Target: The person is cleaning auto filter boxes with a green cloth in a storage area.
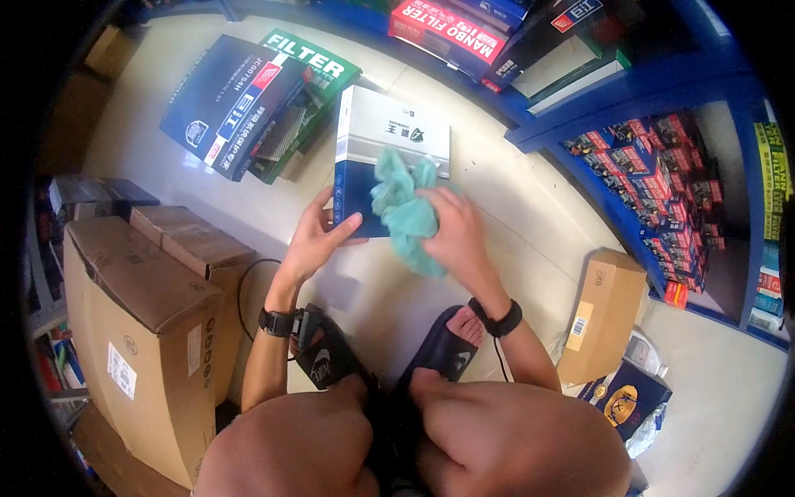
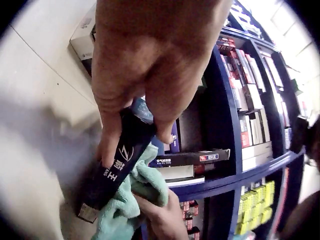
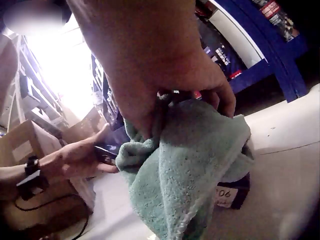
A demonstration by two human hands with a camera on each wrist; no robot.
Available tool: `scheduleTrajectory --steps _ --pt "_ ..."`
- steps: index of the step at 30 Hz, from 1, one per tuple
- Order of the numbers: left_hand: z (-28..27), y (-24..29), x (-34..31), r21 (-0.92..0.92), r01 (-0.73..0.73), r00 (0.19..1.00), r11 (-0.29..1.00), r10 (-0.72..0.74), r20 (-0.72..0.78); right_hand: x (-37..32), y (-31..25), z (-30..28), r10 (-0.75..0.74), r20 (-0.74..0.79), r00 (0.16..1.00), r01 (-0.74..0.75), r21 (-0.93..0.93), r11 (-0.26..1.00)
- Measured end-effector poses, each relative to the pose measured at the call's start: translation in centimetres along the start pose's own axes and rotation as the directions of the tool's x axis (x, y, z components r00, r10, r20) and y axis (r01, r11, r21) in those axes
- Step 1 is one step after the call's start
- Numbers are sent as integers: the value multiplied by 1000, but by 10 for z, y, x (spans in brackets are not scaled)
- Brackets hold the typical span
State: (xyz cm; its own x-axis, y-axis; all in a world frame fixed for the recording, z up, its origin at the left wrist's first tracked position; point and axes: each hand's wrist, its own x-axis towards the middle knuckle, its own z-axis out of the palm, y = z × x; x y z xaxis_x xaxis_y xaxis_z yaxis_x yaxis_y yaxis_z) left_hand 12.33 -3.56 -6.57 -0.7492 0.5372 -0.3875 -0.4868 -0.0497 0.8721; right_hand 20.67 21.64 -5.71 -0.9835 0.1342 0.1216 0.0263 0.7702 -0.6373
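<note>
A flat white and dark-blue box (image 1: 393, 128) with a silver band is in the middle of the head view. My left hand (image 1: 313, 238) grips its lower left corner, thumb on the front face. A green cloth (image 1: 407, 207) is bunched in my right hand (image 1: 458, 234) and lies over the box's lower right part. In the left wrist view, the box's dark narrow side (image 2: 120, 160) with white lettering runs between my thumb and fingers. The cloth (image 3: 185, 155) fills the middle of the right wrist view, hiding most of the box; a label corner shows beneath.
Beyond the box, a blue box (image 1: 228, 103) and a green filter box (image 1: 331, 62) rest on the tiled floor. Large cardboard cartons (image 1: 137, 331) stand at left. A blue shelf (image 1: 596, 108) with stacked small boxes lines the right, near a brown carton (image 1: 603, 311). Sandalled feet are below.
</note>
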Motion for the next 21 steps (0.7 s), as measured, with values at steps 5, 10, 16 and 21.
scheduleTrajectory --steps 5,10,16,21 --pt "-6 -5 1 68 -3 1000 998 4 -12 -7 0 12 -31 -21 999 29 -89 996" --pt "-13 -13 0 87 -16 1000 996 18 -20 8 38 19 94 -95 991 -114 -239 964" --pt "-12 -14 6 134 -11 998 991 19 -63 11 54 18 148 -115 982 -177 -301 937" --pt "-16 -15 8 409 -54 964 911 155 -216 -14 31 16 132 16 991 -121 -314 942"
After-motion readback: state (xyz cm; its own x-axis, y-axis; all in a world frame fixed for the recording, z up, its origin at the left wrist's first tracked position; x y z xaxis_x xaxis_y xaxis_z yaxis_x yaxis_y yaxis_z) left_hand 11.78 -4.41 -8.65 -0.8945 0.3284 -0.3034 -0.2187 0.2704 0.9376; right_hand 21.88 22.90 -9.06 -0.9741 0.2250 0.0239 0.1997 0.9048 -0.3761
